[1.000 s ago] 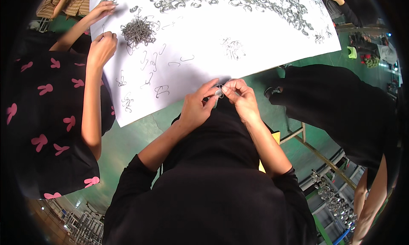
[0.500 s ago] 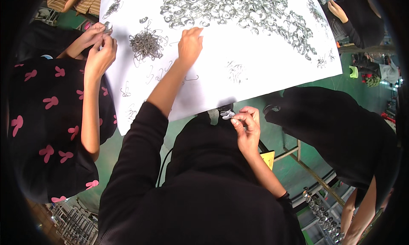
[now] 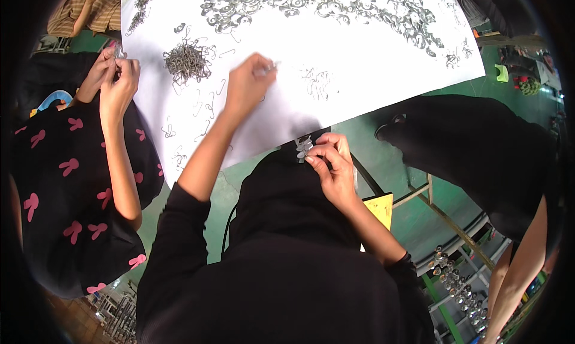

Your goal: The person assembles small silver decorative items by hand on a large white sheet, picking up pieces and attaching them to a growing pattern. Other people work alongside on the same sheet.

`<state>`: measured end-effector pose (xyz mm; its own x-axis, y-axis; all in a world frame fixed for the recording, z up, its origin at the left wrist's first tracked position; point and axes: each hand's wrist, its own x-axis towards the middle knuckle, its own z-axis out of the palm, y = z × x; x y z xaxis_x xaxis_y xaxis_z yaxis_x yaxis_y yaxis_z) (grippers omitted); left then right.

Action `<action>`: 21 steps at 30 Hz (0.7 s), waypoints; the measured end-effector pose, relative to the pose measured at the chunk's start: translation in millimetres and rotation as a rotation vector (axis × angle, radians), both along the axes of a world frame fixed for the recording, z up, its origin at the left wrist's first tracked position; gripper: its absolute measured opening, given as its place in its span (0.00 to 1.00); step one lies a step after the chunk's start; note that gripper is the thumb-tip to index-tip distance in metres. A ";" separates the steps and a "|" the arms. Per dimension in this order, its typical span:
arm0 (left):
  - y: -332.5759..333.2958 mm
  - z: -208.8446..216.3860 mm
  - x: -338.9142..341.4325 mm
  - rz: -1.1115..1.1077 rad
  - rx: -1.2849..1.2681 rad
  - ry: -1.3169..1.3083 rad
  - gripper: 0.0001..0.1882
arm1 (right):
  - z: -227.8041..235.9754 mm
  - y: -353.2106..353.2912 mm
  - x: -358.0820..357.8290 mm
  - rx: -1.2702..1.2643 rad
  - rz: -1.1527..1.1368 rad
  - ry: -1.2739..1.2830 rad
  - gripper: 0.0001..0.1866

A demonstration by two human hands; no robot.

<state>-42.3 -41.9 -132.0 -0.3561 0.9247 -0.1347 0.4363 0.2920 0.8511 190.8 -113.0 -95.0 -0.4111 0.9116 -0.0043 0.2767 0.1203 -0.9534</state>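
Observation:
My left hand [image 3: 247, 85] is over the white table, its fingers closed on a small shiny metal piece [image 3: 269, 67], blurred by motion. Just off the table's near edge, my right hand [image 3: 335, 170] pinches a small bunch of shiny metal pieces [image 3: 303, 147] between thumb and fingers. To the left of my left hand lies a tangled pile of wire hooks [image 3: 187, 61], with loose hooks [image 3: 200, 104] scattered nearer me. A wide heap of rounded metal pieces [image 3: 287, 2] spreads across the far part of the table.
Small thin metal parts [image 3: 317, 82] lie on the white tabletop [image 3: 359, 95] at its middle. At the left, a co-worker's hands [image 3: 118, 80] handle a small piece. Another person in black [image 3: 473, 152] is at the right. A yellow panel [image 3: 378, 211] stands beside my right forearm.
My left hand has drawn back from the heap toward me, now with a small metal piece in its fingers. My right hand has shifted slightly left and up with its bunch.

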 end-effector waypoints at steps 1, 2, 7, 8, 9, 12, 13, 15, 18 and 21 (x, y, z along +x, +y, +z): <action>-20.4 2.2 5.8 -0.045 -0.049 -0.078 0.07 | -1.7 0.7 -1.5 0.015 0.011 0.001 0.05; -37.1 2.4 11.8 -0.097 -0.097 -0.159 0.05 | -4.1 1.7 -2.4 0.031 0.015 -0.002 0.05; -93.1 27.6 41.1 -0.200 -0.090 -0.377 0.12 | -9.7 -0.8 -10.9 0.014 -0.001 0.008 0.04; -98.3 34.4 44.4 -0.203 -0.098 -0.353 0.14 | -12.6 -1.5 -12.9 0.045 -0.006 0.018 0.05; -102.8 41.2 47.6 -0.215 -0.085 -0.298 0.15 | -14.2 -3.5 -14.5 0.038 -0.009 0.021 0.05; -112.0 51.4 52.6 -0.250 -0.052 -0.161 0.17 | -17.5 -9.3 -18.9 0.030 -0.017 0.024 0.05; -114.3 51.4 53.0 -0.261 -0.045 -0.136 0.17 | -18.6 -11.1 -19.9 0.035 -0.020 0.020 0.04; -118.3 51.6 52.3 -0.279 -0.040 -0.096 0.17 | -18.9 -13.6 -22.2 0.052 -0.032 0.006 0.04; -122.3 51.8 50.5 -0.294 -0.042 -0.040 0.17 | -17.2 -16.4 -25.4 0.074 -0.038 -0.045 0.05; -126.6 50.9 49.4 -0.287 -0.038 0.010 0.16 | -16.4 -18.5 -27.1 0.083 -0.004 -0.118 0.06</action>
